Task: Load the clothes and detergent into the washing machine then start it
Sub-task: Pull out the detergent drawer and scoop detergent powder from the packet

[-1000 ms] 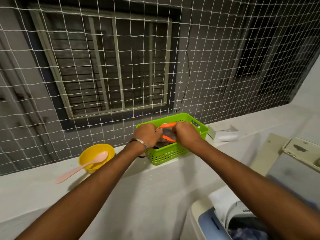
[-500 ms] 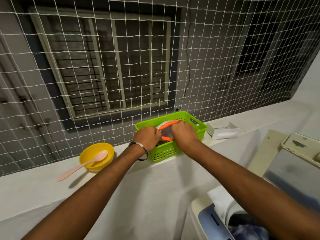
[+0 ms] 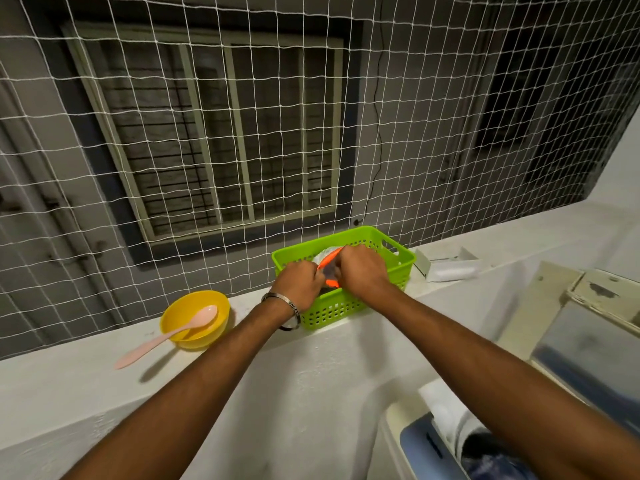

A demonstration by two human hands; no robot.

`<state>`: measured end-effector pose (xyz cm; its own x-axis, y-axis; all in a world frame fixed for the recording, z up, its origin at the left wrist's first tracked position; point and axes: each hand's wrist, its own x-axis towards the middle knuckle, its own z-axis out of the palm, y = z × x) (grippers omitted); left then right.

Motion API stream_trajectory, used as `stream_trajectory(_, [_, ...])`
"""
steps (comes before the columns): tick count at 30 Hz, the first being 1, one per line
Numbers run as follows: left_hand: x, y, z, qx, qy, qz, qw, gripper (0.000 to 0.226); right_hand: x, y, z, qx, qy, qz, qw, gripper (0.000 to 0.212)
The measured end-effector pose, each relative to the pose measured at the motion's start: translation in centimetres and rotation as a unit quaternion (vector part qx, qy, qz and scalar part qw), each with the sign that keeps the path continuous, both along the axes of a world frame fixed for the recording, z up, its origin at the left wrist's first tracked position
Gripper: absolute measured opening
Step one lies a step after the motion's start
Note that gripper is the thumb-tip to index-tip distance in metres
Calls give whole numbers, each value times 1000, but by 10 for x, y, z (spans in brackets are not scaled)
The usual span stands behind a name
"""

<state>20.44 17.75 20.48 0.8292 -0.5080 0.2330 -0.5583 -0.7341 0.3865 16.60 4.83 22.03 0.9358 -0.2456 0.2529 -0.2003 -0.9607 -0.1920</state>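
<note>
Orange-trimmed packet (image 3: 329, 263) sits mostly hidden in the green basket (image 3: 398, 258); your left hand (image 3: 300, 284) and right hand (image 3: 360, 268) both grip it, fingers curled.

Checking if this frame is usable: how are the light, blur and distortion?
Head view: dim, soft light; spoon casts a faint shadow on the ledge; wide-angle lens bows the net; hands sharp, washing machine corner smeared.
</note>
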Motion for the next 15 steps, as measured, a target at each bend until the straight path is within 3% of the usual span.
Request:
stream_trajectory(9, [1, 1, 3, -2, 10, -1, 1000, 37, 4, 8, -2, 106, 17, 38, 994, 13])
stream_trajectory(12, [1, 1, 3, -2, 12, -1, 1000, 39, 9, 11, -5, 165, -3, 22, 986, 41])
stream_trajectory(15, [3, 0, 4, -4, 22, 3, 1000, 39, 13, 9, -4, 199, 5, 9, 980, 42])
